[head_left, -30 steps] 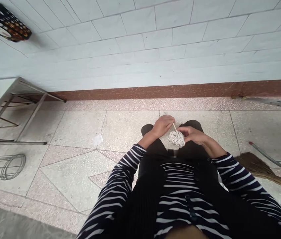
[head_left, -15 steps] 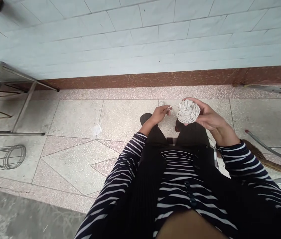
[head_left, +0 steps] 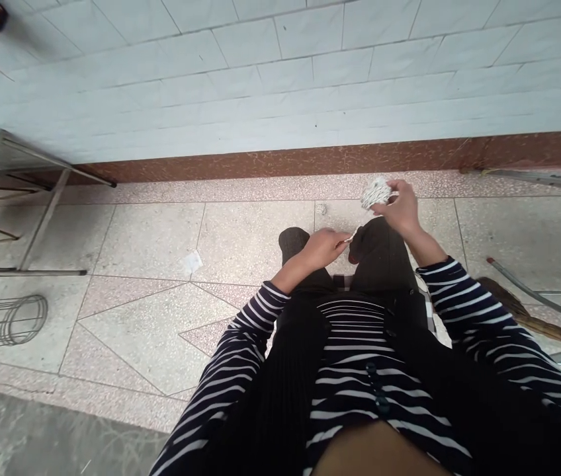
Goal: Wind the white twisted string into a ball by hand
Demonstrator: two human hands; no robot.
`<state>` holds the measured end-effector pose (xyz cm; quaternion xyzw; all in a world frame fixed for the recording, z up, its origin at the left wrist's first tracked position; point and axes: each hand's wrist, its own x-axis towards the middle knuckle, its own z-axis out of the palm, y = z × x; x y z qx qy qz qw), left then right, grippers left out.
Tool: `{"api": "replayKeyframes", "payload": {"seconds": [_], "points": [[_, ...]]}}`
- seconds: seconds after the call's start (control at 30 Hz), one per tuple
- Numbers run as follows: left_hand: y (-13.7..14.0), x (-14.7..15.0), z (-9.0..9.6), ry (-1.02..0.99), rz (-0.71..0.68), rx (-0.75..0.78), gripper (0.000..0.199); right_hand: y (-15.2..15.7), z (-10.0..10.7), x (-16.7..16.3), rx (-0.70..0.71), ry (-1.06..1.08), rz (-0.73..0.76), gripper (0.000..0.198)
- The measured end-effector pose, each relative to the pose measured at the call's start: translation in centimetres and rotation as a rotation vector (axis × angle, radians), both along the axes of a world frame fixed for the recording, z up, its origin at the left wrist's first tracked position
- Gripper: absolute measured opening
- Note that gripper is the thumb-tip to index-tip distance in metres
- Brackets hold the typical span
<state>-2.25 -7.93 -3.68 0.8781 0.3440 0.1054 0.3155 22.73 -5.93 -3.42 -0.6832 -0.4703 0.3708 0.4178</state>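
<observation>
A pale ball of twisted cord (head_left: 376, 193), whitish with thin dark lines, is gripped in my right hand (head_left: 402, 208) beyond my right knee. The fingers curl round its near right side and hide part of it. A loose length of the same cord (head_left: 353, 235) is pinched between the thumb and fingers of my left hand (head_left: 326, 248), above my lap. Between the two hands the strand runs toward the ball; its full path is too thin to follow.
A metal-legged table (head_left: 45, 218) stands at the left, with a wire cylinder frame (head_left: 22, 320) on the floor near it. White paper (head_left: 192, 262) lies on the tiles. At the right are a broom (head_left: 553, 335) and metal legs (head_left: 533, 272). A tiled wall (head_left: 260, 86) rises in front.
My right hand has carried the cord ball forward and turned it over. My left hand has come back toward my lap and slightly right, still pinching the strand.
</observation>
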Motion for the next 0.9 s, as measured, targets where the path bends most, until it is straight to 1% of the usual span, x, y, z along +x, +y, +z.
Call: {"api": "replayKeyframes", "payload": {"seconds": [0.07, 0.1, 0.13, 0.2, 0.23, 0.27, 0.3, 0.37, 0.47, 0.53, 0.6, 0.67, 0.73, 0.77, 0.8, 0.83, 0.9], "points": [[0.5, 0.4, 0.8, 0.026, -0.036, 0.175, 0.031, -0.9, -1.1, -1.4, -0.052, -0.180, 0.052, 0.059], [0.9, 0.4, 1.1, 0.040, -0.051, 0.246, 0.032, -1.7, -1.4, -2.1, -0.091, -0.197, 0.106, 0.056], [1.4, 0.3, 1.3, 0.057, -0.061, 0.302, 0.033, -2.5, -1.4, -2.8, -0.151, -0.143, 0.198, 0.055], [2.4, 0.1, 1.2, 0.079, -0.051, 0.360, 0.032, -4.4, -1.0, -3.8, -0.286, 0.116, 0.384, 0.054], [2.7, -0.1, 0.8, 0.075, -0.036, 0.352, 0.031, -5.2, -0.6, -3.9, -0.340, 0.277, 0.452, 0.053], [3.0, -0.2, 0.3, 0.059, -0.013, 0.320, 0.030, -5.9, -0.1, -3.9, -0.374, 0.431, 0.490, 0.053], [3.2, -0.3, -0.4, 0.036, 0.020, 0.270, 0.030, -6.5, 0.5, -3.7, -0.388, 0.559, 0.494, 0.052], [3.3, -0.2, -2.1, -0.011, 0.109, 0.132, 0.029, -7.1, 1.5, -3.0, -0.370, 0.711, 0.421, 0.051], [3.2, 0.4, -4.7, -0.024, 0.201, -0.072, 0.030, -6.7, 2.2, -1.7, -0.290, 0.765, 0.241, 0.049], [2.9, 1.1, -5.9, 0.007, 0.193, -0.126, 0.031, -5.6, 1.7, -1.0, -0.220, 0.722, 0.115, 0.047], [2.4, 1.7, -6.6, 0.051, 0.170, -0.098, 0.029, -4.1, 0.6, -0.5, -0.150, 0.597, -0.015, 0.046], [1.9, 2.1, -6.8, 0.087, 0.124, -0.041, 0.023, -2.5, -0.8, -0.2, -0.106, 0.346, -0.123, 0.049], [1.4, 2.2, -6.6, 0.104, 0.050, 0.019, 0.019, -1.2, -2.2, 0.0, -0.095, 0.026, -0.166, 0.052], [1.3, 2.2, -6.3, 0.108, 0.012, 0.057, 0.020, -0.9, -2.8, -0.1, -0.100, -0.102, -0.157, 0.052], [1.3, 2.1, -6.0, 0.110, -0.021, 0.103, 0.022, -0.7, -3.4, -0.4, -0.124, -0.181, -0.111, 0.051], [1.4, 1.9, -5.7, 0.109, -0.045, 0.154, 0.024, -0.7, -3.9, -0.7, -0.163, -0.206, -0.034, 0.050], [1.8, 1.4, -4.9, 0.100, -0.081, 0.244, 0.027, -1.4, -4.5, -1.7, -0.275, -0.133, 0.164, 0.049]]}}
